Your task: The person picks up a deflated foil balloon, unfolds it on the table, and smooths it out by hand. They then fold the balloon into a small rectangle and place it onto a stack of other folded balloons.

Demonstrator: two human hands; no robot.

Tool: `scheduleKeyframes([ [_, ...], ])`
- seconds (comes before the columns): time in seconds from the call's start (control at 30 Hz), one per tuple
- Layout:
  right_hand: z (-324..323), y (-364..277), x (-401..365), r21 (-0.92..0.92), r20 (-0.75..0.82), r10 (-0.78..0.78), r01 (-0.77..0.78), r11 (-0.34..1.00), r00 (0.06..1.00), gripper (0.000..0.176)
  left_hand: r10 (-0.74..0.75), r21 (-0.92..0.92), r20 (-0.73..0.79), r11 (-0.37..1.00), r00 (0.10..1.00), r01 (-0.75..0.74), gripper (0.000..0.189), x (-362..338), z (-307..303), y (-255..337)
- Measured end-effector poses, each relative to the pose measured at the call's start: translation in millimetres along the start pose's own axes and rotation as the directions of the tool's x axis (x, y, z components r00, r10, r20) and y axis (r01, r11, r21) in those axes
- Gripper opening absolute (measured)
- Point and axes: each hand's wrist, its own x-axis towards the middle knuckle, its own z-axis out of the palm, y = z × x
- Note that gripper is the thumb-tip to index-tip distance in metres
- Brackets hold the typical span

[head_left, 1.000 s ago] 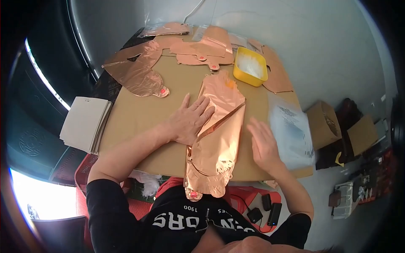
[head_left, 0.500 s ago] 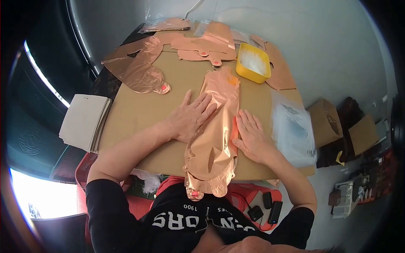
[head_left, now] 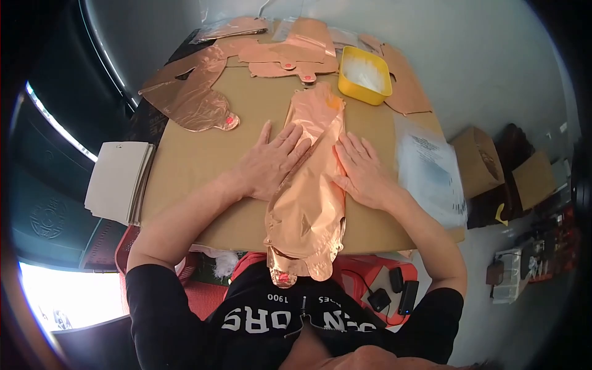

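Observation:
A folded rose-gold foil balloon (head_left: 308,209) lies lengthwise on the cardboard-topped table (head_left: 185,160). Its near end, with a red-marked tab, hangs over the front edge. My left hand (head_left: 274,161) rests flat on the balloon's left side with fingers stretched out. Along the right edge, my right hand (head_left: 365,176) lies flat, its fingers and thumb tip touching the foil. An orange patch shows at the far end of the balloon.
Another flat foil balloon (head_left: 197,98) lies at the left, and more foil pieces (head_left: 293,52) are at the back. A yellow box (head_left: 361,95) holds whitish, translucent items. Clear plastic bags (head_left: 428,176) lie right; white cards (head_left: 117,179) are stacked left.
Both hands stay flat on the balloon; the right hand has slid slightly away from me along its edge. The whole view has shifted a little.

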Motion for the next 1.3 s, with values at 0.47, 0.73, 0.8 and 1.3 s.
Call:
scheduleKeyframes([
  [0.47, -17.2, -45.5, -36.9, 0.116, 0.087, -0.183, 0.172, 0.978, 0.979, 0.072, 0.0, 0.04, 0.009, 0.999, 1.0, 0.0, 0.098, -0.2, 3.3, -0.9],
  [0.73, -14.4, -44.2, -40.6, 0.102, 0.047, -0.2, 0.195, 0.976, 0.979, 0.061, 0.025, 0.05, -0.032, 0.998, 0.999, -0.024, 0.082, -2.9, 0.4, 0.8],
  [0.8, -13.6, -44.2, -41.3, 0.092, 0.042, -0.195, 0.19, 0.977, 0.98, 0.062, 0.031, 0.04, -0.038, 0.999, 0.999, -0.029, 0.083, -3.3, -0.5, 0.9],
  [1.3, -12.0, -36.0, -43.7, 0.103, 0.08, -0.239, 0.231, 0.968, 0.968, 0.069, -0.008, 0.028, 0.035, 1.0, 0.999, 0.007, 0.099, -0.5, -7.8, 4.2],
])
